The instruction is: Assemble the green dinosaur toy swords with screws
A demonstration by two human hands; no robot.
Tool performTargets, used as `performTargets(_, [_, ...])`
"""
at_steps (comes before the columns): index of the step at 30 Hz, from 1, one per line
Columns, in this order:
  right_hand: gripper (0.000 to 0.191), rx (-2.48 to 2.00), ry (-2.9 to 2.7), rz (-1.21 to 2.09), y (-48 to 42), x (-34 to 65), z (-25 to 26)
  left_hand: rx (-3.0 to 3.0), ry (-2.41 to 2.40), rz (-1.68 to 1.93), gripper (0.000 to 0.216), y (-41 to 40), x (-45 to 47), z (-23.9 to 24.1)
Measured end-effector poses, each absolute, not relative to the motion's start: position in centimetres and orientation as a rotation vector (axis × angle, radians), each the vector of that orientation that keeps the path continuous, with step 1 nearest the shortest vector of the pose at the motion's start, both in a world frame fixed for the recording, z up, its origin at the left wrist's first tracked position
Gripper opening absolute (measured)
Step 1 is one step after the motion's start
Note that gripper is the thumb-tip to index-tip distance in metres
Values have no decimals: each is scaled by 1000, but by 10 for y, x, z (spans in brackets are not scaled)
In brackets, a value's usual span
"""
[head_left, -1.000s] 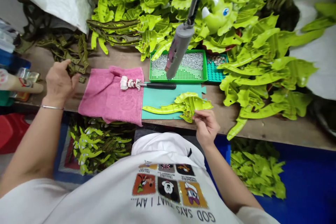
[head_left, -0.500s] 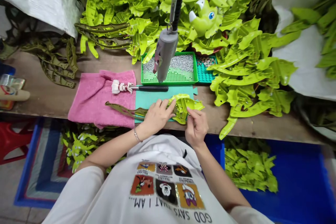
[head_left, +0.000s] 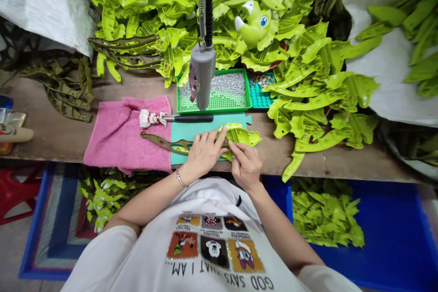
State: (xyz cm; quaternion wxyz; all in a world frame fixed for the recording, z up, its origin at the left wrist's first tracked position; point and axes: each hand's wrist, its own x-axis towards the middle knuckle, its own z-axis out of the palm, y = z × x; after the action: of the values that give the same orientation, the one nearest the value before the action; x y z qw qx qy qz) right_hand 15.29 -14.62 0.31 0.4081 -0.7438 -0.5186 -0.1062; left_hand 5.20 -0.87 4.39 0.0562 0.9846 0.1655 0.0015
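Landmark = teal rubber work mat (head_left: 191,128) at the near edge of the wooden bench (head_left: 54,127).

Left hand (head_left: 201,153) lies flat on the mat, fingers spread and mostly straight, pressing down on a dark olive-green plastic tail-shaped strip (head_left: 160,141) that runs from under the palm out left onto the pink towel (head_left: 116,134). Not closed round it, more a pin-down. Right hand (head_left: 243,164) is at the mat's right end, fingers curled, pinching the near edge of a lime-green moulded plastic dino shell piece (head_left: 241,135); can't tell how firm the pinch is. The 2 parts overlap between the hands, so the work sits on the mat's near-right part.

Behind the mat: green perforated tray of small silver screws (head_left: 219,93), w/ a grey hanging power screwdriver (head_left: 201,75) dangling over it. At the mat's back edge, a black-handled tool with white wrapped head (head_left: 171,118).

Risks, as I judge them:
- olive strip is long and only held at one end; its free end on the soft towel could swing and knock the parts out of line.
- shell piece is near the bench edge, so a slipped pinch could drop it into the blue bin (head_left: 393,237) below.
- screwdriver hangs close above the hands; a swing could bump the knuckles or the tray.
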Motion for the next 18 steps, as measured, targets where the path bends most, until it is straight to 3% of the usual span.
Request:
performTargets(7, [42, -2022, -1483, -204, -139, 155, 16, 2891, 300, 67, 58, 5, 51, 45])
performTargets(11, [33, -1975, -1489, 161, -143, 170, 46, 2827, 287, 230, 59, 8, 44, 41])
performTargets(14, [44, -1737, -1503, 397, -154, 204, 66, 2897, 356, 271, 58, 10, 36, 43])
performTargets(16, [44, -1741, -1513, 247, -162, 241, 72, 2970, 343, 309, 58, 14, 27, 51])
performTargets(18, [43, -1923, -1480, -142, -170, 287, 70, 3008, 301, 392, 63, 23, 11, 67])
